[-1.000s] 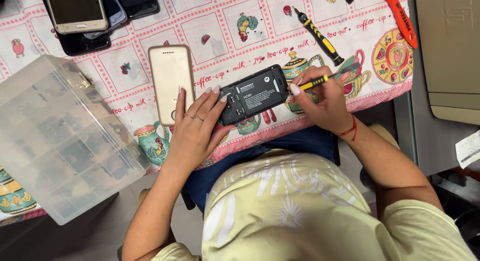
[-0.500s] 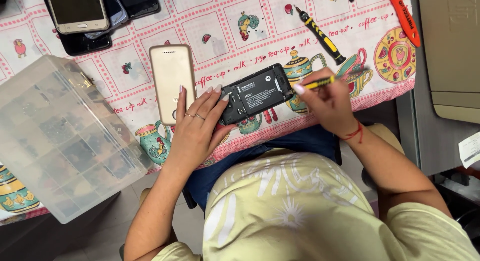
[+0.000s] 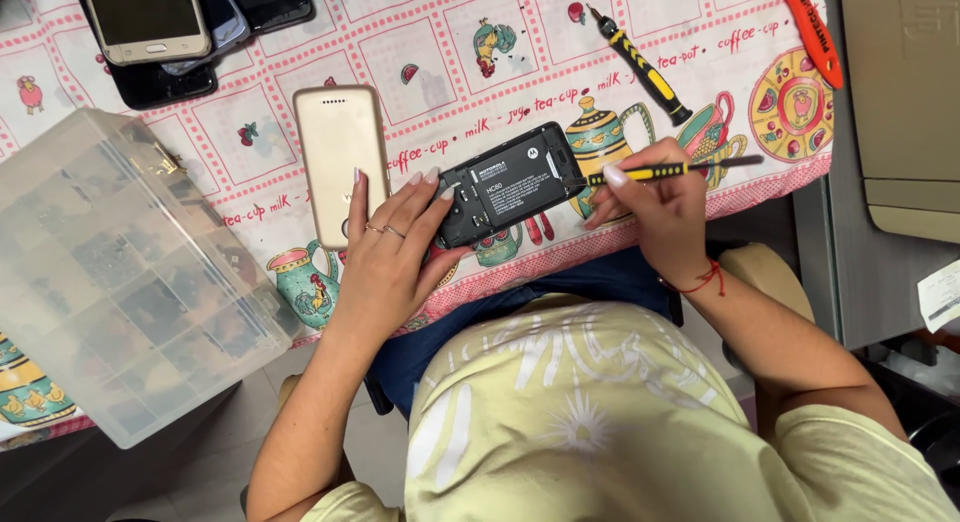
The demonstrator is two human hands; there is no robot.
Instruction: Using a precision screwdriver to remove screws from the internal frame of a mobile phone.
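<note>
A black phone with its back cover off [image 3: 512,184] lies on the patterned tablecloth [image 3: 450,42], its battery showing. My left hand [image 3: 392,254] rests flat on the cloth and presses against the phone's left end. My right hand [image 3: 648,204] grips a thin yellow-and-black screwdriver [image 3: 672,169], its tip at the phone's right end. A gold phone back cover [image 3: 340,162] lies just left of my left hand's fingertips.
A clear plastic compartment box [image 3: 110,282] sits at the left. Several phones [image 3: 170,22] are stacked at the top left. A second yellow-and-black screwdriver [image 3: 640,67] and an orange-handled tool [image 3: 806,32] lie at the top right. A grey cabinet [image 3: 905,102] stands at the right.
The view has shifted slightly. My hands, the phone and the screwdriver keep nearly the same pose, with the screwdriver tip staying at the phone's right end.
</note>
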